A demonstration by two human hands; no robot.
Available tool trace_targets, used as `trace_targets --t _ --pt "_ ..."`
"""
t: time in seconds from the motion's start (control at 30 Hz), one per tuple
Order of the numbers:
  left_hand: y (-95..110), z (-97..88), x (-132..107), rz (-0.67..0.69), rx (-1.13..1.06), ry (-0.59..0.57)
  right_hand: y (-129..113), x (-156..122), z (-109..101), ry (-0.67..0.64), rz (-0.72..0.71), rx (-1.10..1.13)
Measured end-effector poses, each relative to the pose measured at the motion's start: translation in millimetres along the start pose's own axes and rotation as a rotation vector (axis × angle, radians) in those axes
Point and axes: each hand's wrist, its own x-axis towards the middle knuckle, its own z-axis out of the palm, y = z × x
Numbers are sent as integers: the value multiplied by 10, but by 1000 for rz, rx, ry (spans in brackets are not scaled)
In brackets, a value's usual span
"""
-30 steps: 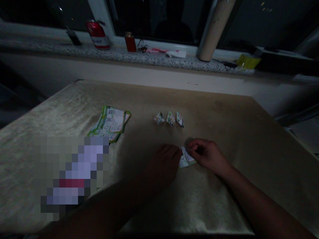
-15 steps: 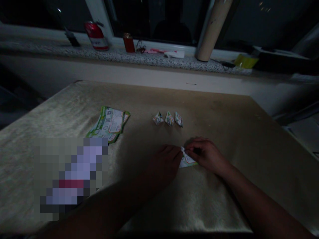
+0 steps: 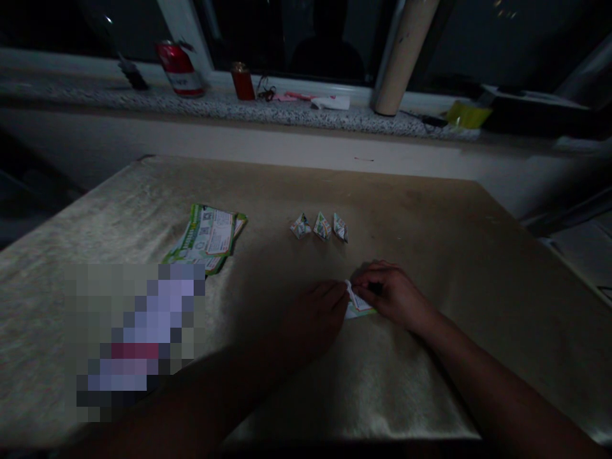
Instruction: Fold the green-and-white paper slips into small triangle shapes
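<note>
A small sheet of printed paper (image 3: 359, 312), white and green with a folded-up upper edge, lies on the table between my hands. My left hand (image 3: 314, 315) is at its left side, palm down, with the fingers together and their tips on the folded edge. From the right, my right hand (image 3: 391, 292) pinches the same paper near its top between thumb and forefinger. The hands cover part of the sheet. Beyond them stand three small folded paper boats, the left one (image 3: 301, 226), the middle one (image 3: 322, 226) and the right one (image 3: 340, 227), in a row.
Printed green-and-white sheets (image 3: 217, 233) lie in a pile on the left of the cloth-covered table (image 3: 411, 210). A pixelated blurred patch (image 3: 157, 312) hides something nearer me. Behind, the windowsill (image 3: 287, 113) bears a red can (image 3: 179, 67), an orange-red jar (image 3: 243, 81) and a cardboard tube (image 3: 404, 60).
The camera view has shifted slightly. Both hands keep nearly the same hold on the paper, with only tiny finger movement at its folded edge.
</note>
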Motion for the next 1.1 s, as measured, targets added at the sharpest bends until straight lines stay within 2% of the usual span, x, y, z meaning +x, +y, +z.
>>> trace_targets --t 0.17,0.43,0.67,0.83,1.1 --pt "-13 10 8 40 -24 46 15 -1 12 6 -5 0" --pt "-55 -13 13 -6 -102 57 22 -7 16 -4 11 -8" --pt "-37 -32 18 -13 -85 43 -12 -1 1 -2 11 -16" --pt "-39 13 3 -1 -137 94 -24 -1 -5 -1 11 1" --pt "-110 44 8 -199 -360 178 -3 -10 9 2 17 0"
